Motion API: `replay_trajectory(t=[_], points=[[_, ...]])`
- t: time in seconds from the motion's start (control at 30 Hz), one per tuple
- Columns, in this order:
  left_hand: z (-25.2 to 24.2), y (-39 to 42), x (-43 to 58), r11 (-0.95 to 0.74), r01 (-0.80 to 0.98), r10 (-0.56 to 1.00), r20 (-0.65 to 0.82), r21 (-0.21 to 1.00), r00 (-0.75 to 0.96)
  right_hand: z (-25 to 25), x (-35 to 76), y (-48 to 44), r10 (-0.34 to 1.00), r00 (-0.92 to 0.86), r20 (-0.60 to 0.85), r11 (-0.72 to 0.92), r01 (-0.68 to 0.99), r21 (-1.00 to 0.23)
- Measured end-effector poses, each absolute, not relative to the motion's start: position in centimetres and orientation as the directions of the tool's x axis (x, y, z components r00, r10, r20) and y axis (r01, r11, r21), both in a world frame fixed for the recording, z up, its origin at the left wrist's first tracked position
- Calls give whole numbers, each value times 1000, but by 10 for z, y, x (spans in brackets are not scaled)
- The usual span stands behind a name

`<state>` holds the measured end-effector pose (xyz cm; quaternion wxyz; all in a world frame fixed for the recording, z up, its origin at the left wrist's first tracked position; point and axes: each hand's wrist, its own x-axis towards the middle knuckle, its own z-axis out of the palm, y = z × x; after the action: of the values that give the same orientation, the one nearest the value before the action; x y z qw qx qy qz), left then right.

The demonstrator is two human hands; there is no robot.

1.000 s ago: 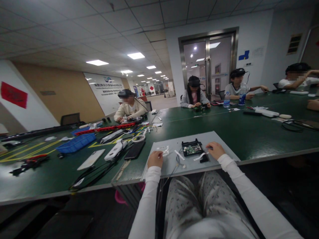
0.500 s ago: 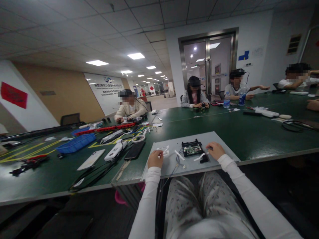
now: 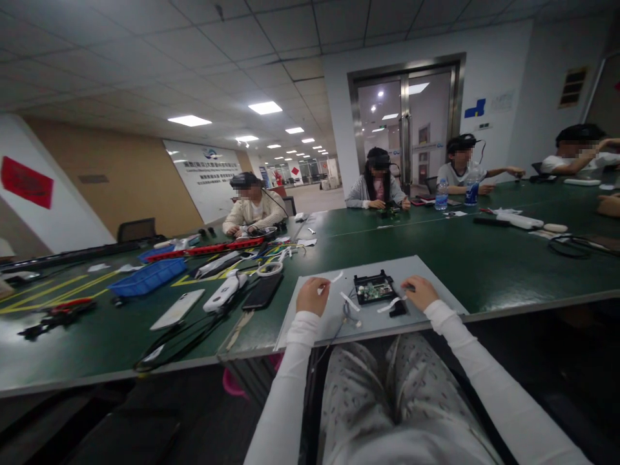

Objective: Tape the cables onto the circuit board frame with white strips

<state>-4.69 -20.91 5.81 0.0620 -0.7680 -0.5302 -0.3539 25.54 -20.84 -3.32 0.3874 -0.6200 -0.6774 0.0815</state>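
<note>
Pinching thin white paper-like strip (image 3: 336,277) with left hand (image 3: 312,296) | with curled right hand (image 3: 420,292), cannot tell grip | between both, black rectangular housing (image 3: 374,290) on flat grey board (image 3: 409,266) | seemingly handling strip; next calling for steady pinch

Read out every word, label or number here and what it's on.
Nothing reads for certain.
White rectangular wall sign: Chinese and Latin lettering, too blurred to quote.
Clear plastic bottles with blue labels: print too small.
Red four-sided wall hanging: dark marks, unreadable.
Steel-framed glass doors: faint lettering, unreadable.
Green circuit board: any print too small.
</note>
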Motion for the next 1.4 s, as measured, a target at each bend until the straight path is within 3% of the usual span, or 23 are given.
replay_trajectory(t=[0.23,0.67,0.87,1.1,1.23,1.4], points=[[59,-186,-7,-498,826,759,594,265,267,-32,254,-207,887,67,457,244,772,-587],[19,-177,-7,-481,818,726,666,316,170,-9,241,-219,802,41,596,391,719,-575],[18,-178,-7,-512,821,697,681,252,225,14,206,-216,782,-67,620,529,598,-603],[17,-179,-7,-552,804,665,699,223,263,30,175,-190,804,-223,551,567,567,-598],[17,-179,-7,-569,792,650,710,221,269,30,172,-174,841,-216,497,526,540,-657],[16,-180,-6,-591,774,639,719,230,274,23,176,-155,899,-126,420,436,362,-824]])
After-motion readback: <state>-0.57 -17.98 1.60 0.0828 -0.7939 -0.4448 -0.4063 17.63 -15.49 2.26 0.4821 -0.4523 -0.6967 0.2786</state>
